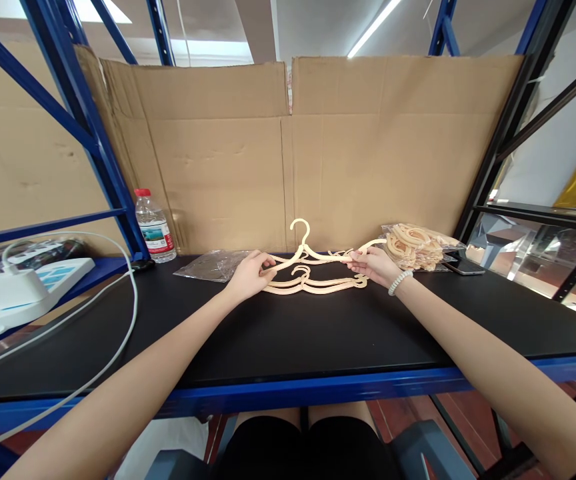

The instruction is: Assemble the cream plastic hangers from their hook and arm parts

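Observation:
A cream-coloured hanger (302, 248) is held up over the black tabletop, its hook pointing upward. My left hand (251, 272) pinches its left arm between thumb and fingers. On the other side, my right hand (375, 265) grips the hanger's right arm; a beaded bracelet circles that wrist. Just below and nearer to me, several more hangers (313, 288) of the same colour lie together on the table. To the right of my right hand sits a clear bag of cream-coloured pieces (413, 245). A flat clear plastic bag (213, 265) lies left of my left hand.
A water bottle (154, 225) with a red cap stands at the back left. A white power strip (33, 293) rests at the left, its cable (131, 320) looping over the table. A phone (463, 267) lies at the right. Cardboard (218, 167) walls the back.

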`<action>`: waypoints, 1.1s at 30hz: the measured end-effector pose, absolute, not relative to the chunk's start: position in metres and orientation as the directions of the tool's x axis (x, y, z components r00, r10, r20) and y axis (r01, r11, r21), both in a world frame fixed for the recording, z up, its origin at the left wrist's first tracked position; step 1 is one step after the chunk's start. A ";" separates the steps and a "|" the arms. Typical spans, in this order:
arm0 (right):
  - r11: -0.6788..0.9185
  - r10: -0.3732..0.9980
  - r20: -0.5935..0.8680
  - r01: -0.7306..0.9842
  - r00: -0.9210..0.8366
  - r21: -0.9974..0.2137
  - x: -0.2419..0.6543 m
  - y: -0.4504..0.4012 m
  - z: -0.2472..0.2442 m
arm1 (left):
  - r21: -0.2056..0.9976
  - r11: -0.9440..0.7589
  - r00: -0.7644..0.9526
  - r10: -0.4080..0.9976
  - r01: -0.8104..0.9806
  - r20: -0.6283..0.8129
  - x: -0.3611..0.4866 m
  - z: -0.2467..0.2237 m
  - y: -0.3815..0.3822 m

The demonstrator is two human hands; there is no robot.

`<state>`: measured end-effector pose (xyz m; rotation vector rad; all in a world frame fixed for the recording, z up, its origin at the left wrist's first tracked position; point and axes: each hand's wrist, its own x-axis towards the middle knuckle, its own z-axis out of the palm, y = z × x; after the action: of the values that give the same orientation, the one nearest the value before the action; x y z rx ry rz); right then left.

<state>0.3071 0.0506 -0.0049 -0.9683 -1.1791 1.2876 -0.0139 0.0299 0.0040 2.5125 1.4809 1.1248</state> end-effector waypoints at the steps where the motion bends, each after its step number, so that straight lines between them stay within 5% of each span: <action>1: 0.075 0.992 0.092 -0.188 -0.082 -0.979 0.306 0.050 -0.005 | 0.301 -0.562 0.325 0.752 0.770 0.573 -0.014 0.005 0.028; 19: 0.182 0.969 0.219 -0.270 -0.113 -0.946 0.335 0.049 0.012 | -0.136 -0.373 0.396 0.874 0.918 0.281 -0.018 0.042 0.005; 27: 0.127 0.939 0.095 0.074 -0.331 -0.989 0.357 0.050 0.013 | -0.095 -0.505 0.513 0.833 0.858 0.208 -0.033 0.044 0.010; 33: 0.220 0.893 0.023 0.391 -0.450 -0.894 0.364 0.051 0.016 | 0.004 -0.573 0.566 0.811 0.819 0.149 -0.033 0.044 0.010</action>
<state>0.3636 0.0513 0.0156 -1.1802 -1.9469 1.1829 -0.0328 0.0102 0.0435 2.8377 1.4788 0.2151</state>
